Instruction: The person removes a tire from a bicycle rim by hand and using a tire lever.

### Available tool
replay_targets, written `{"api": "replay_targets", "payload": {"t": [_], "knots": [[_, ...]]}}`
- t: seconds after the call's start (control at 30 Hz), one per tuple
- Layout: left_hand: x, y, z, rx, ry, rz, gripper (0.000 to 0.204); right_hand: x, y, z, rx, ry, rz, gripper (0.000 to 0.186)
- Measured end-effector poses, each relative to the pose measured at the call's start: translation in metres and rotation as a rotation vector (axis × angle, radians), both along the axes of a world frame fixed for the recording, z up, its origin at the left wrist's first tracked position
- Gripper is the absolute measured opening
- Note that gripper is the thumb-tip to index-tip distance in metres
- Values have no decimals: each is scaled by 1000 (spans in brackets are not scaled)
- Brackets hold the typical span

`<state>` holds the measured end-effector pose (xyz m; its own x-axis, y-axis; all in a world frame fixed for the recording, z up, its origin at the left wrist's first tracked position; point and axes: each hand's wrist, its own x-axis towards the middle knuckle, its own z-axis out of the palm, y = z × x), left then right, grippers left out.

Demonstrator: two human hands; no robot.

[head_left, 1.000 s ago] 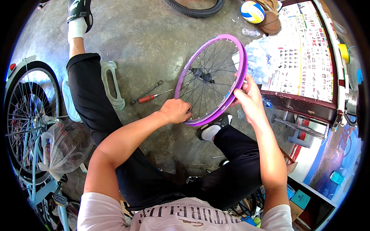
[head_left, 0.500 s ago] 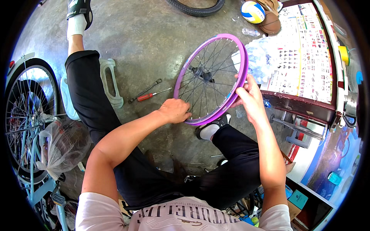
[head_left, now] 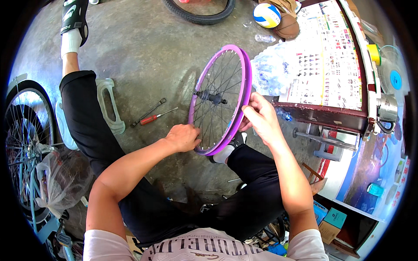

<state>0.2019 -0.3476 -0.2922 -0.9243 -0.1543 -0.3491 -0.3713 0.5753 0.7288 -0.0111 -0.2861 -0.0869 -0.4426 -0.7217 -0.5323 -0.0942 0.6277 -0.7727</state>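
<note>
Upright on the concrete floor (head_left: 143, 48), the purple bicycle rim (head_left: 245, 87) stands just ahead of the seated person's knees. Left hand (head_left: 183, 137) curls its fingers around the rim's lower edge at about 7 o'clock; right hand (head_left: 261, 115) pinches the rim's right edge at 4 o'clock. A red-handled screwdriver (head_left: 157, 116) lies at 9 o'clock, well apart, with bare floor beyond toward 11 o'clock.
</note>
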Motion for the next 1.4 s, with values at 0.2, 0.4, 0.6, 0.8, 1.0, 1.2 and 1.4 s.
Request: {"api": "replay_targets", "payload": {"t": [0.2, 0.4, 0.6, 0.8, 1.0, 1.2, 1.4], "knots": [[2, -3, -2, -57, -6, -73, 34, -4, 1, -3, -25, 149, -48, 18], [9, -4, 3, -28, 54, -90, 33, -17, 4, -6, -35, 437, -12, 17], [-13, -22, 49, 26, 126, -45, 28, -31, 8, -3, 37, 510, -1, 21], [-8, -20, 70, 498, 376, 334, 33, -31, 0, -8, 20, 235, -67, 29], [4, -15, 82, 247, 705, 399, 28, -11, -33, -6, -28, 36, -69, 28], [4, -32, 77, 54, 847, 446, 18, -8, -49, -9, -20, 51, -83, 29], [8, -36, 78, 57, 842, 409, 21, -11, -46, -9, -3, 83, -58, 27]]}}
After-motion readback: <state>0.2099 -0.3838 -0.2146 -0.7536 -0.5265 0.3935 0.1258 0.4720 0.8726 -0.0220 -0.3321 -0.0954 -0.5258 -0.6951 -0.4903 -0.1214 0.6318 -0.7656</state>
